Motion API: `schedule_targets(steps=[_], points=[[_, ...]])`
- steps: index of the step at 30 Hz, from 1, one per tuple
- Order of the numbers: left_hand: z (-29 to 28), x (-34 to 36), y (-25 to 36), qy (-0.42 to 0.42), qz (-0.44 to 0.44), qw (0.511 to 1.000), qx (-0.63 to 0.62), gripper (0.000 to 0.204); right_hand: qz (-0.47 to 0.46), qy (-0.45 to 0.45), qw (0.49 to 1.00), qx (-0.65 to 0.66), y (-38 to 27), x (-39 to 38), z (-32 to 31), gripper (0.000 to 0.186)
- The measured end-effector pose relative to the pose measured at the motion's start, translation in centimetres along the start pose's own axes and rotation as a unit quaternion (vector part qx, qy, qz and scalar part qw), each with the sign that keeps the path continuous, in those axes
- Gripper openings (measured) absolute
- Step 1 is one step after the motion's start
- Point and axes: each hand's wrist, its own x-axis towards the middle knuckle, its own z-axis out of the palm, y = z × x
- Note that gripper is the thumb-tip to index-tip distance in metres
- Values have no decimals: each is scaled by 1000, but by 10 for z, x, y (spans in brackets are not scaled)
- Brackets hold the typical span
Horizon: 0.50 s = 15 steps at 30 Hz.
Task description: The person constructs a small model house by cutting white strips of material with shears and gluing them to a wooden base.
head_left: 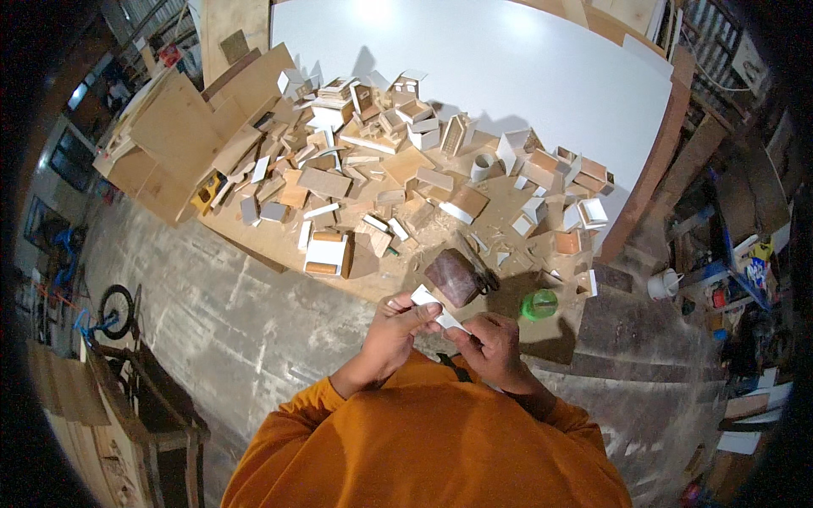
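Close in front of my body, a small white rectangular strip [450, 323] is pinched between both hands. My left hand [385, 339] grips its upper left end, thumb laid across it. At its lower right end, the fingers of my right hand [493, 349] are closed on it. Just beyond the strip lies a dark brown, worn-looking block or folded piece [453, 278] on the table. Beside that is a dark tool [486, 278], possibly scissors. To the right stands a bright green translucent container [539, 305].
A wooden worktable [381, 275] holds a heap of wood offcuts [324, 183] and small boxes. A miniature piece with a white top [325, 252] sits near its front edge. Behind is a large white board [474, 68]; plywood sheets [169, 118] lean left. A bicycle [114, 313] stands far left.
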Motion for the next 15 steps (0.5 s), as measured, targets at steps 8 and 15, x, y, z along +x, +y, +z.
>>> schedule_targets(steps=[8, 15], points=[[-9, -4, -11, -36, 19, 999, -21, 7, 23, 1, 999, 23, -10, 0, -5, 13], [-11, -5, -18, -68, 15, 993, -95, 7, 22, 5, 998, 55, -14, 0, -6, 12]])
